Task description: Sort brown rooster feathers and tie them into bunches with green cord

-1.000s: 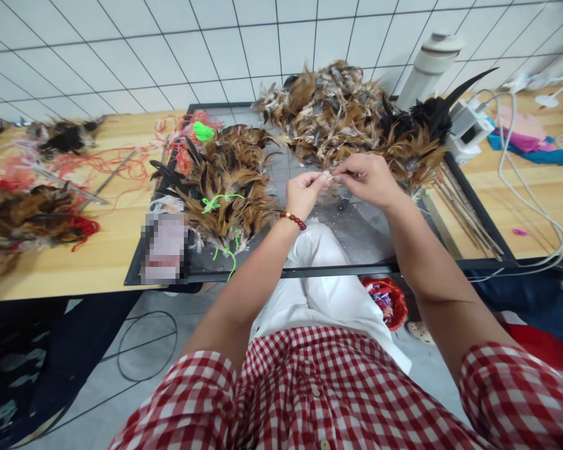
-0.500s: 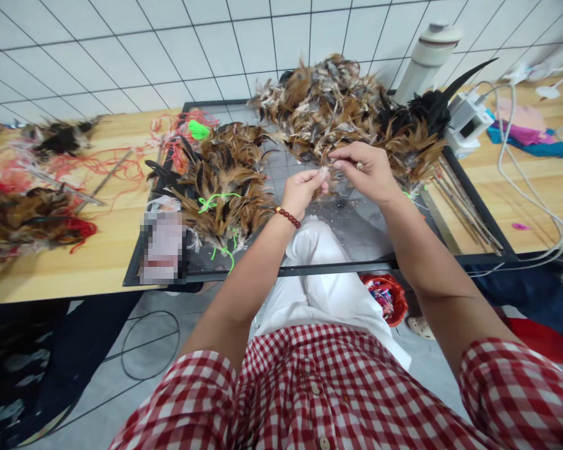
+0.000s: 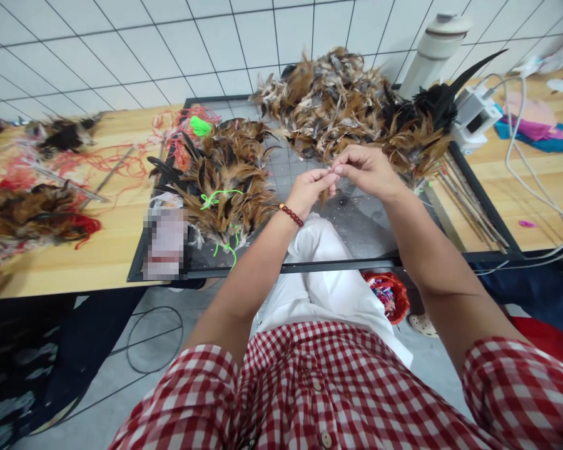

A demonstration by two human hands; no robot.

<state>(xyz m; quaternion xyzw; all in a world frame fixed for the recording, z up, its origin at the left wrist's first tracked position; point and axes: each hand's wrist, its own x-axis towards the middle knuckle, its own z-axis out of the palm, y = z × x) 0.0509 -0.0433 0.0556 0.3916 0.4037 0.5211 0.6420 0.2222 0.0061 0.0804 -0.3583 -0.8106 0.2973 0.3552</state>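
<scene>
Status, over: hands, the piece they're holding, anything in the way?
Left hand, right hand: fingers pinched together. Held piece mostly hidden. Possible obstacle: brown feather heap just beyond.

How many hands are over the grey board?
2: the left hand and, to its right, the right hand, fingertips close together in front of the back feather pile. No others show.

The panel [image 3: 375, 236] has clear room along its near middle. Feather bundles [image 3: 237, 178] block its left, a feather heap [image 3: 328, 106] its far side; sticks [image 3: 476, 203] and a white charger [image 3: 476, 119] crowd the right.
</scene>
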